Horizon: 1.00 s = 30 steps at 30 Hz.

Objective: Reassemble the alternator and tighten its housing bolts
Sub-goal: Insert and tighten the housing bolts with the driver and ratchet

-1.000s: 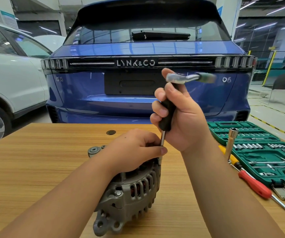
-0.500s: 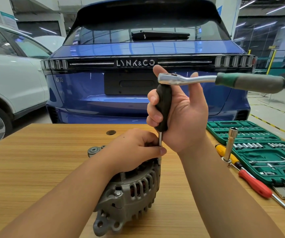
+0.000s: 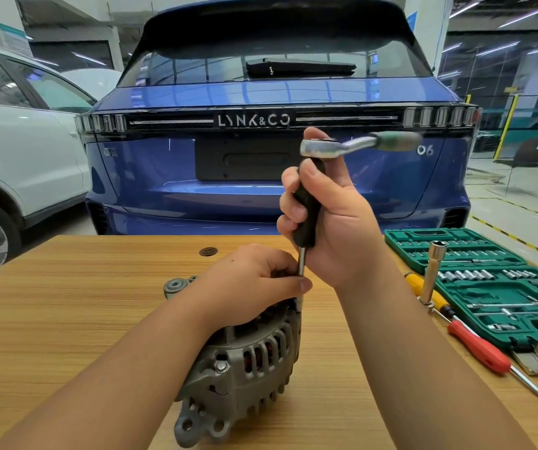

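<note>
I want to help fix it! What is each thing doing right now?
alternator: lying on table, held.
left hand: pinching the driver's shaft.
right hand: gripping the black handle.
ratchet: atop the handle, blurred.
socket case: open.
red screwdriver: lying loose.

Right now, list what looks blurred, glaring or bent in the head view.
Head view: the ratchet handle is smeared by motion blur, while the alternator and right hand stay sharp; ceiling strip lights glare on the blue car's rear glass; the wide-angle lens bows the table edge and the pillars.
</note>
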Each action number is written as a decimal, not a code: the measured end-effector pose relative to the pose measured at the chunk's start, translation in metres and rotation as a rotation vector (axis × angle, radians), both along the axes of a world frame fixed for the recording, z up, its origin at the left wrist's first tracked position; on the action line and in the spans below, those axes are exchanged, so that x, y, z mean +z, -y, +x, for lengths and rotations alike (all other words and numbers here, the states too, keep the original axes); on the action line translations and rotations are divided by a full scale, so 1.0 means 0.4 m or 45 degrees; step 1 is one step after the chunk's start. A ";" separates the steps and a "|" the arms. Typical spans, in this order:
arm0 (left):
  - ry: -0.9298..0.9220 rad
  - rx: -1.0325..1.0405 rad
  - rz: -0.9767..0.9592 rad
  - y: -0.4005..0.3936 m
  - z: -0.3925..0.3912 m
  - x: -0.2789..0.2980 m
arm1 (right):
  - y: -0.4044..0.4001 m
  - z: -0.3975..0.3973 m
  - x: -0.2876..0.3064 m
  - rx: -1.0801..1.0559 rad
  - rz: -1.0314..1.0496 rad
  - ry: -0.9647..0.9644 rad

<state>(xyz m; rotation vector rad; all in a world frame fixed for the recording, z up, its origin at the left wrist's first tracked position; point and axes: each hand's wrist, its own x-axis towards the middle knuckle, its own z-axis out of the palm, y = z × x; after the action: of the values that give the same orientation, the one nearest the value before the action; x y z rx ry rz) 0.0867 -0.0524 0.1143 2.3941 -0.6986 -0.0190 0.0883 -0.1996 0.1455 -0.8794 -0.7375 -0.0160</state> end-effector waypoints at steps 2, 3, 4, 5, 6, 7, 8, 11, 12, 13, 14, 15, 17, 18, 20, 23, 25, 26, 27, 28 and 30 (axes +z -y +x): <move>-0.006 0.005 -0.006 0.000 0.001 0.000 | -0.010 -0.002 -0.003 -0.113 -0.037 0.103; -0.006 0.008 -0.008 -0.001 0.001 0.000 | -0.013 -0.004 -0.004 -0.142 -0.061 0.137; -0.007 0.009 -0.005 -0.001 0.001 0.000 | -0.015 -0.006 -0.004 -0.154 -0.079 0.155; -0.010 0.008 -0.005 -0.002 0.000 0.000 | -0.016 -0.007 -0.004 -0.148 -0.087 0.162; -0.013 0.005 -0.010 -0.003 0.000 0.000 | -0.016 -0.008 -0.005 -0.128 -0.086 0.164; -0.015 -0.001 -0.016 -0.004 -0.001 0.000 | -0.016 -0.008 -0.005 -0.093 -0.079 0.161; -0.017 -0.007 -0.021 -0.005 -0.002 0.000 | -0.016 -0.008 -0.005 -0.043 -0.063 0.149; -0.017 -0.016 -0.030 -0.004 -0.002 -0.001 | -0.007 -0.004 -0.003 0.136 -0.006 0.094; -0.015 -0.016 -0.030 -0.003 -0.001 -0.001 | -0.003 -0.003 -0.003 0.146 -0.005 0.067; -0.013 -0.015 -0.027 -0.003 0.000 -0.002 | 0.000 -0.002 -0.001 0.136 -0.012 0.039; -0.011 -0.013 -0.022 -0.003 0.001 -0.002 | 0.001 -0.001 0.001 0.114 -0.019 0.008; -0.007 -0.011 -0.018 -0.002 0.002 -0.002 | -0.001 -0.002 0.003 0.081 -0.023 -0.023; 0.008 -0.014 -0.002 -0.002 0.003 -0.004 | -0.012 -0.007 0.009 -0.083 -0.035 -0.077; 0.016 -0.016 0.012 -0.001 0.004 -0.005 | -0.014 -0.008 0.010 -0.227 -0.049 -0.091; 0.022 -0.014 0.035 -0.001 0.005 -0.006 | -0.012 -0.009 0.012 -0.450 -0.092 -0.100; 0.038 -0.019 0.040 -0.001 0.005 -0.005 | -0.001 -0.009 0.013 -0.328 -0.092 -0.121; 0.032 -0.013 0.022 -0.002 0.005 -0.004 | -0.005 -0.007 0.010 -0.148 -0.037 -0.106; 0.024 -0.007 0.015 -0.002 0.005 -0.003 | -0.009 -0.007 0.007 -0.123 -0.020 -0.071; 0.017 -0.001 0.009 -0.002 0.004 -0.003 | -0.013 -0.007 0.003 -0.134 -0.021 -0.016; 0.013 0.002 0.002 -0.002 0.003 -0.003 | -0.016 -0.007 0.000 -0.159 -0.028 0.048; 0.013 0.002 -0.003 -0.002 0.002 -0.003 | -0.021 -0.009 -0.003 -0.193 -0.048 0.141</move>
<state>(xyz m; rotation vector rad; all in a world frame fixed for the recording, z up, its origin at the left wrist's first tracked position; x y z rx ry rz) 0.0877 -0.0515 0.1131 2.3937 -0.7014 -0.0051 0.0847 -0.1912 0.1444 -0.9749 -0.7748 -0.1871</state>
